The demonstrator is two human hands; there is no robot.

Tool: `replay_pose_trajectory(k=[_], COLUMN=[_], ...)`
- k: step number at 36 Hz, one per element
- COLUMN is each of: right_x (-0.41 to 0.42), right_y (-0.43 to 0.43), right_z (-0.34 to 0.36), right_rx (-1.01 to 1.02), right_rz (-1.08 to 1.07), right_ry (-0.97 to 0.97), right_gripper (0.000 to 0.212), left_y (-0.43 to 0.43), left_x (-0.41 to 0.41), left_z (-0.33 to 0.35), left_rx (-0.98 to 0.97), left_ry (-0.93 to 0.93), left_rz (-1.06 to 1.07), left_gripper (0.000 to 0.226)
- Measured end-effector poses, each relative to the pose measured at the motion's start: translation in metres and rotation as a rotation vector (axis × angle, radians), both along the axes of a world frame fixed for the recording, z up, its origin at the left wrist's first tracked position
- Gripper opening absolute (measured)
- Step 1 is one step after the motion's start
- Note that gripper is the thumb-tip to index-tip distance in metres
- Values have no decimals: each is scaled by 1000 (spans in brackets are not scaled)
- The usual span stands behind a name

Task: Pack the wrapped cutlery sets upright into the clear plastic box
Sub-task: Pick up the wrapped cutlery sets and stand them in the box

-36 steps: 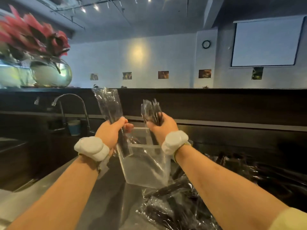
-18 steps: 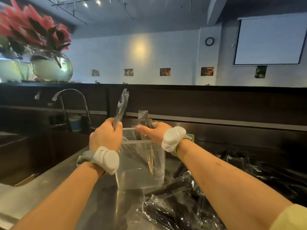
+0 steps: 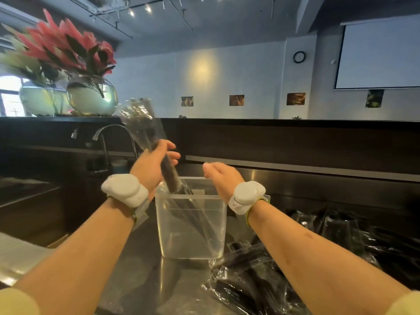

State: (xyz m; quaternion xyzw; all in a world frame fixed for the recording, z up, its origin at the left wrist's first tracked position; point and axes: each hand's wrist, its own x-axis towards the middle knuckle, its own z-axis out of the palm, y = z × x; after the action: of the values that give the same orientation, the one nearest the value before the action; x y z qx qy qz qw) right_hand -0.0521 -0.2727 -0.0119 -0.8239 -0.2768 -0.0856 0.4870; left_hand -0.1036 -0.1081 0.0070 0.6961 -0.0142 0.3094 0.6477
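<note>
Head view: left hand (image 3: 151, 165) is clenched round a wrapped cutlery set (image 3: 145, 135), gripping it about mid-length so the lower end can be steered; the set leans up and to the left, its lower tip just inside the rim of the clear plastic box (image 3: 192, 226), a slant that probably lets it slide in beside what is already there. Right hand (image 3: 221, 176) hovers just above the box's right rim, fingers loosely curled and grasping nothing that I can make out, likely freed to steady the box or fetch more. Inside the box one dark set (image 3: 200, 220) shows through the wall, leaning rather than fully upright. Box stands on the steel surface (image 3: 141, 276), close in front of the person so both hands reach it. Loose pile of wrapped sets (image 3: 256, 278) lies just right of the box, handy for the right hand
</note>
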Motion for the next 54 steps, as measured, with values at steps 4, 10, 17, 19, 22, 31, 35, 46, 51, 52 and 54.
replay_pose_trajectory(k=[4,10,17,19,22,31,35,46,51,52,54], right_x=[-12,-19,-10,-9,-5,1,1,7,1,1,1], right_y=[-2,0,-3,-5,-6,-7,-10,-6,-12,-11,-16], right_z=[16,36,14,7,2,-7,-10,-20,-21,-21,-20], right_rx=[261,452,-63,-112,-87,-44,-27,-137,-146,-157,-149], right_rz=[110,207,4,-4,-11,-24,-49,-96,-94,-115,-169], right_ry=[-72,13,-13,8,22,64,41,-8,-37,-61,-81], right_gripper=[50,58,38,36,33,35,33,48,63,59,49], left_y=[-17,-41,-30,-29,-29,-29,-40,-27,-27,-28,-36], left_x=[4,27,53,49,37,37,44,40,47,49,48], left_z=[4,-3,-14,-13,-6,10,-6,-1,-14,-16,-16], left_rx=[207,290,862,832,474,151,416,517,639,713,776], left_ry=[4,130,572,539,354,328,458,529,482,533,654], left_rz=[-57,32,285,270,228,333,412,350,422,408,356], left_gripper=[37,54,62,51,55,61,61,79,100,95,80])
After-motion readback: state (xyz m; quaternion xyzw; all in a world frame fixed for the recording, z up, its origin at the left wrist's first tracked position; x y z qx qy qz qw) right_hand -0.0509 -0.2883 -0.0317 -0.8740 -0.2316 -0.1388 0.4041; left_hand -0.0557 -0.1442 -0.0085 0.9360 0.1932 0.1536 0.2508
